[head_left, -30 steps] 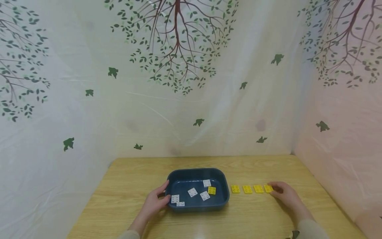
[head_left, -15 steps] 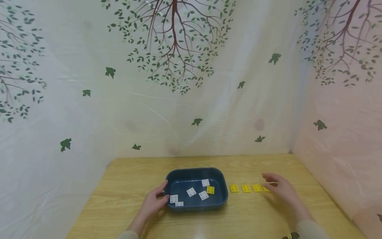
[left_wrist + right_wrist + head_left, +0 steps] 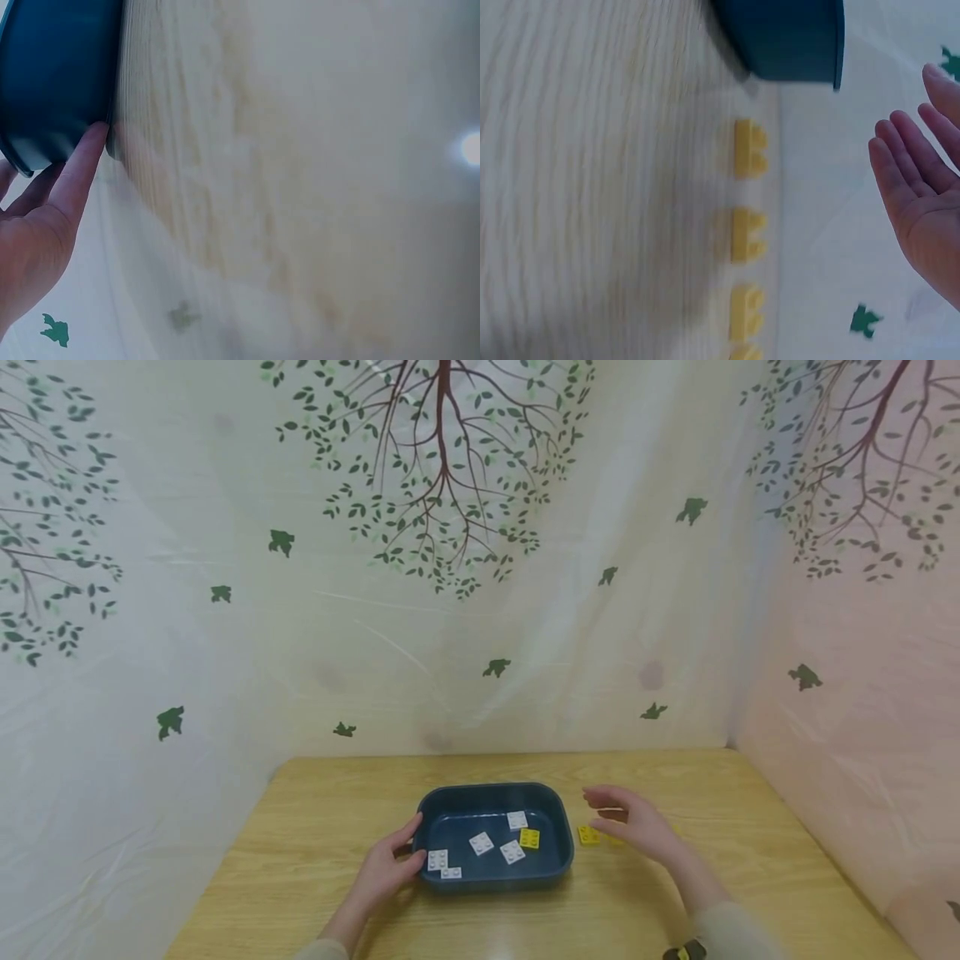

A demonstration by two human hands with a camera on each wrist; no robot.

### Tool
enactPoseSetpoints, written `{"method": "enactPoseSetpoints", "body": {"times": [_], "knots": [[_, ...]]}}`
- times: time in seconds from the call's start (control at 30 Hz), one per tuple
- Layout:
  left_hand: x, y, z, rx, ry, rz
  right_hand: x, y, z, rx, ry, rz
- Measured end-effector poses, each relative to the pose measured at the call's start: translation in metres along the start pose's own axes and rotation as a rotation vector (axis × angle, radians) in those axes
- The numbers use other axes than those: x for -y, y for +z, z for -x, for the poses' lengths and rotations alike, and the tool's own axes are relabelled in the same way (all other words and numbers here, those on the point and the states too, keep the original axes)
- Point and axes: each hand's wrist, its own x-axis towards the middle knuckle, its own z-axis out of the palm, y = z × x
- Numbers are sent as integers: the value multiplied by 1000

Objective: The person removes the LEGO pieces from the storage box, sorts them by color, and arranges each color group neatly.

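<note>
A dark blue tray [image 3: 495, 885] sits on the table, several white bricks [image 3: 482, 843] and one yellow brick [image 3: 529, 838] inside it. My left hand [image 3: 384, 864] holds the tray by its left end, fingers and thumb at the rim; in the left wrist view one finger lies along the outer wall. My right hand [image 3: 637, 823] is raised to the right of the tray with nothing in it, fingers loosely bent. Below it, a row of yellow bricks [image 3: 744, 148] lines the table in the right wrist view; in the head view the hand hides most of them.
The wooden table [image 3: 337, 793] ends at a pale curtain [image 3: 420, 693] printed with trees and birds, which also closes off both sides. A dark band [image 3: 684, 950] shows at the right wrist.
My right hand has let go of the rightmost yellow brick, lifted, and moved left over the row toward the tray. The left hand and the tray have stayed put.
</note>
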Motion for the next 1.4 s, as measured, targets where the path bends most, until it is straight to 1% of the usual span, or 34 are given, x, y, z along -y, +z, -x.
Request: {"method": "enactPoseSetpoints", "body": {"times": [0.13,0.27,0.37,0.43,0.63,0.8,0.93,1.1,1.23,1.4], "knots": [[-1,-1,0,5,-1,-5,17,16,-11,53,23,-7],[-1,-1,0,6,4,-11,28,33,-21,132,23,-54],[0,0,-1,9,8,-14,34,45,-28,187,14,-76],[1,-1,-1,10,11,-20,37,52,-31,214,17,-72],[3,-1,-1,24,7,-5,44,70,-35,271,37,-52],[3,-1,-1,19,9,-8,45,81,-38,296,56,44],[3,-1,-2,21,1,-11,44,87,-40,307,89,117],[2,-1,-2,23,-3,-12,45,93,-43,302,146,133],[1,-1,-2,20,-2,-13,46,98,-45,301,175,144],[2,-1,-2,14,-3,-26,42,107,-50,304,156,133]]}}
